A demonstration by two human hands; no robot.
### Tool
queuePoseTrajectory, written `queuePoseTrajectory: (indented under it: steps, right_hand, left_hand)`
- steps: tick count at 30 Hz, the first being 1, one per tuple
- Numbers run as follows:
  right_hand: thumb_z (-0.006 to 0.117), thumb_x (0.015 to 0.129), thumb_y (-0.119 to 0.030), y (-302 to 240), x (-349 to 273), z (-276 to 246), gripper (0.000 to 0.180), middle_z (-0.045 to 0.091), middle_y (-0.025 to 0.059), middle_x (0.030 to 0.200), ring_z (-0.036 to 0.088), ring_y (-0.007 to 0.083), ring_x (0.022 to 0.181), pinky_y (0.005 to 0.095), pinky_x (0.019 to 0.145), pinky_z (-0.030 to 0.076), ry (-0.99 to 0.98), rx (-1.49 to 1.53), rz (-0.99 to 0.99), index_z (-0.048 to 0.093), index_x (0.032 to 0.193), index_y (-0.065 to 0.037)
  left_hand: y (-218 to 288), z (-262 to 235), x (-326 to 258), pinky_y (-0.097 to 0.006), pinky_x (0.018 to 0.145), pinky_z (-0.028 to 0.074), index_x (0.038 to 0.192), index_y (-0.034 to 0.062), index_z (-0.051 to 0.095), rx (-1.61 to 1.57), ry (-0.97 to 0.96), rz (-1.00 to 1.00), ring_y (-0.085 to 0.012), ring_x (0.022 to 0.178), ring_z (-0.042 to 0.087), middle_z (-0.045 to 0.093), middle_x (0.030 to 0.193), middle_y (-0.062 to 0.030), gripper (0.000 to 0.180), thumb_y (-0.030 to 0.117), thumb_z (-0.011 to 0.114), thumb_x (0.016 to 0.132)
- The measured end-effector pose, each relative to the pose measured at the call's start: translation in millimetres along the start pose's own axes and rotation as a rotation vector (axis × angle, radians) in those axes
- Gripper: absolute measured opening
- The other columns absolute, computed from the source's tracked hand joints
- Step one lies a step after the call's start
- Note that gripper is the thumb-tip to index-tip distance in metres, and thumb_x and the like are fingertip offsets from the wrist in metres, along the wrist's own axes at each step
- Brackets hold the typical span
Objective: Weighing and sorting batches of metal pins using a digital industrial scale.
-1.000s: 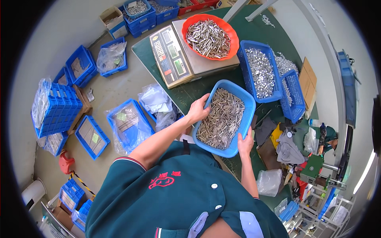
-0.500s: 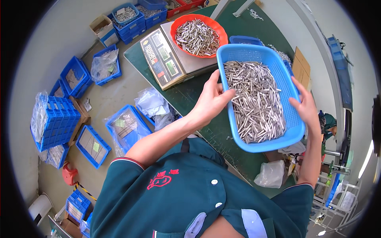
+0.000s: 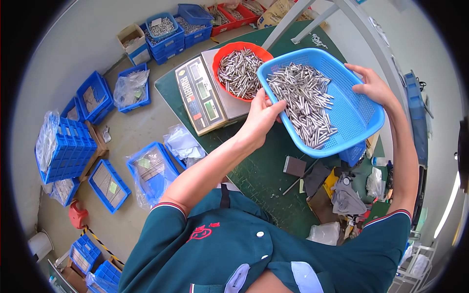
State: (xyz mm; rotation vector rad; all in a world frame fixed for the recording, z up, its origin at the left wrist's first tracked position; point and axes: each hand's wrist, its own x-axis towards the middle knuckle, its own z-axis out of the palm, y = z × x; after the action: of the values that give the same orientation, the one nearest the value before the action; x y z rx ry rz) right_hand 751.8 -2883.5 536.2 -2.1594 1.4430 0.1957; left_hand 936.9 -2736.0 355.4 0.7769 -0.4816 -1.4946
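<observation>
Markings (image 3: 189, 95) on the scale (image 3: 215, 101) too small to read; red emblem (image 3: 200, 233) on shirt (image 3: 278, 251)

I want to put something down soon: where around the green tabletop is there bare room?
Mainly the green tabletop between the scale and the small dark block. There is also floor between the tabletop and the blue tray topped with plastic. It is crowded right of the block, around the grey cloth and clear bag.

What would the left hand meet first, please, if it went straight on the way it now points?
The left hand would most likely press first against the light-blue basket, whose left side it grips, with the metal pins next inside; depth is hard to judge here.
</observation>
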Motion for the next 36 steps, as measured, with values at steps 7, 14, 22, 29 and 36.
queuePoseTrajectory:
  steps: [7,14,22,29,36]
  right_hand:
    - [0.051,0.057,-0.002,-8.9,40.7,-18.1,0.071,0.059,0.0181,0.102,0.061,0.0181,0.074,0.0284,0.071,0.051,-0.04,-0.134,-0.082,0.041,0.127,0.003]
    - [0.05,0.057,0.001,-30.7,62.3,-25.5,0.069,0.06,0.02,0.102,0.063,0.0223,0.082,0.0304,0.077,0.05,-0.022,-0.328,-0.124,0.044,0.126,0.002]
    - [0.051,0.055,0.001,-35.9,70.3,-37.5,0.068,0.06,0.0207,0.102,0.063,0.0228,0.08,0.0308,0.074,0.051,-0.023,-0.437,-0.111,0.047,0.124,0.002]
    - [0.053,0.053,-0.001,-44.1,73.7,-36.2,0.071,0.06,0.0199,0.102,0.063,0.0249,0.081,0.0321,0.076,0.051,0.017,-0.506,-0.099,0.048,0.124,-0.002]
    - [0.055,0.053,-0.003,-58.2,79.5,-32.4,0.072,0.06,0.0194,0.103,0.062,0.0252,0.083,0.0342,0.079,0.05,0.054,-0.545,-0.111,0.05,0.124,-0.008]
  left_hand:
    - [-4.8,-2.0,15.8,-0.024,0.058,0.042,0.103,0.0015,0.041,-0.084,0.054,-0.038,-0.0101,0.063,0.053,0.056,0.075,-0.0036,0.029,0.008,0.056,0.08]
    - [-11.3,-11.1,26.9,-0.022,0.058,0.04,0.101,0.0038,0.043,-0.113,0.044,-0.075,-0.0088,0.06,0.051,0.055,0.072,-0.0015,0.026,0.011,0.057,0.081]
    - [-8.1,-6.6,29.3,-0.022,0.058,0.04,0.098,0.0041,0.044,-0.147,0.028,-0.095,-0.0085,0.061,0.05,0.055,0.074,-0.0022,0.023,0.012,0.056,0.08]
    - [-6.6,-9.2,27.5,-0.026,0.075,0.043,0.105,0.0071,0.049,-0.118,0.009,-0.161,-0.008,0.08,0.056,0.059,0.093,-0.0008,0.024,0.015,0.054,0.083]
    - [-2.4,-13.2,30.8,-0.024,0.064,0.042,0.102,0.0049,0.044,-0.181,0.04,-0.096,-0.0093,0.067,0.052,0.057,0.081,-0.0026,0.022,0.011,0.052,0.083]
